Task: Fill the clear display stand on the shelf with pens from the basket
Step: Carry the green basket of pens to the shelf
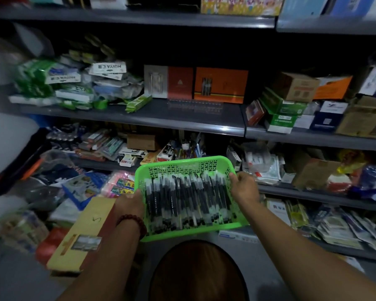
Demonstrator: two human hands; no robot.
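I hold a green plastic basket (178, 165) in front of me at waist height, full of black pens (187, 198) lying side by side. My left hand (129, 205) grips the basket's left rim, and my right hand (244, 187) grips its right rim. The clear display stand (194, 106) sits on the middle shelf above the basket, just in front of the orange boxes; it is transparent and looks empty, though it is faint in this dim light.
Orange and red gift boxes (220, 84) stand behind the stand. Green packets (52, 83) pile up at the shelf's left, cardboard and green boxes (291, 98) at its right. Lower shelves hold cluttered stationery. A yellow box (80, 233) lies by my left arm.
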